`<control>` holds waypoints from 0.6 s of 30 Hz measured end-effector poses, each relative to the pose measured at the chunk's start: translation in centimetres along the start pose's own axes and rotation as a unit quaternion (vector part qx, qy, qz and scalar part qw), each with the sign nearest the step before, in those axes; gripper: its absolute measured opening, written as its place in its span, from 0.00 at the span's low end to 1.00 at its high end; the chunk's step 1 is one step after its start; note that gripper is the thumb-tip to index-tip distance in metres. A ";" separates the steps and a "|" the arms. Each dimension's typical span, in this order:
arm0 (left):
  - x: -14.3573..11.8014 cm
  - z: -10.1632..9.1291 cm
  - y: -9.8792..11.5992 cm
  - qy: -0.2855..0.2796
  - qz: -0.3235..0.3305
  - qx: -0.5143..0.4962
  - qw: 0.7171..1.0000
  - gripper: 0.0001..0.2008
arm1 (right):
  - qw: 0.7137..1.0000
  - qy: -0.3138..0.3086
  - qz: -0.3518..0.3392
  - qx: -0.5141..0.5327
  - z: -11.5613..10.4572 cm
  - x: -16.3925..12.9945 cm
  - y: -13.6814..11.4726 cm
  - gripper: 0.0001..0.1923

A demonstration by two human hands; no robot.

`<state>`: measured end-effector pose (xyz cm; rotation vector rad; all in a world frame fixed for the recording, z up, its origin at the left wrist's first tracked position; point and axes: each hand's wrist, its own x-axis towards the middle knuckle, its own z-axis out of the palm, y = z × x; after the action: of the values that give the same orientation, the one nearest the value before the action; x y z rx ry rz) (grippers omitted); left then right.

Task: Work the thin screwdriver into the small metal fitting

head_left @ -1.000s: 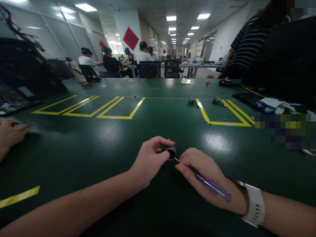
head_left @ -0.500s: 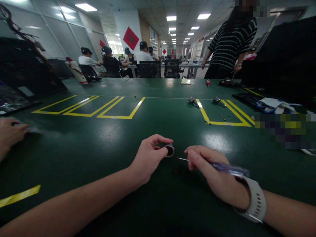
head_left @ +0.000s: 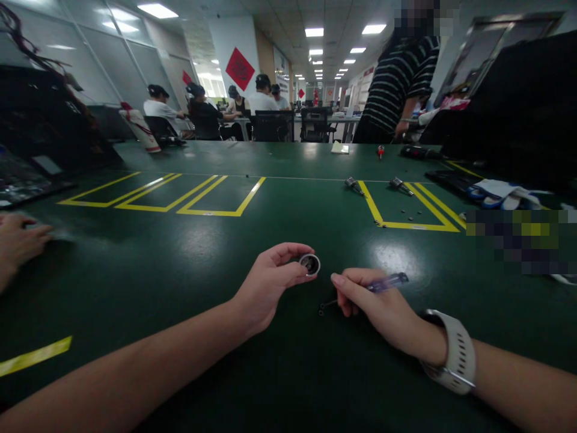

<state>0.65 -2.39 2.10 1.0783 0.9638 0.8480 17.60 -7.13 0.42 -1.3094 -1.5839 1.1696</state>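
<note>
Between thumb and fingers, my left hand (head_left: 265,282) holds a small round metal housing (head_left: 311,264), its open end facing me and some parts showing inside. My right hand (head_left: 372,304) grips a screwdriver with a translucent purple handle (head_left: 388,282) like a pen. The thin shaft points down and left, its tip at the small dark ring-like parts (head_left: 321,310) on the green table. Whether the tip touches them I cannot tell. A pale watch strap is on my right wrist.
Two metal gear-like pieces (head_left: 354,185) (head_left: 401,185) lie by the yellow tape frame (head_left: 417,227) at right, with several tiny parts. Another person's hand (head_left: 20,243) rests at far left. A red-handled tool (head_left: 381,151) and a pale notepad (head_left: 339,148) lie farther back.
My right hand has tilted the screwdriver, bringing its tip down from near the housing to the small parts. The housing has turned more toward me. The standing person has shifted left.
</note>
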 end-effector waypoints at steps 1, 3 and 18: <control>0.0 0.0 0.0 -0.002 0.001 -0.002 1.000 0.11 | 1.000 -0.001 -0.004 -0.020 0.1 0.0 0.0 0.19; 0.0 -0.1 -0.1 -0.007 0.002 -0.009 1.000 0.11 | 0.997 0.004 -0.030 -0.077 0.3 -0.2 0.1 0.20; -0.5 0.4 0.2 0.023 0.022 0.044 0.999 0.17 | 0.891 0.095 -0.369 -0.247 0.5 -1.6 -0.9 0.09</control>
<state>0.84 -2.87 2.47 1.1626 1.0265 0.8762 17.18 -8.80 1.12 -0.9061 -2.0348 0.1641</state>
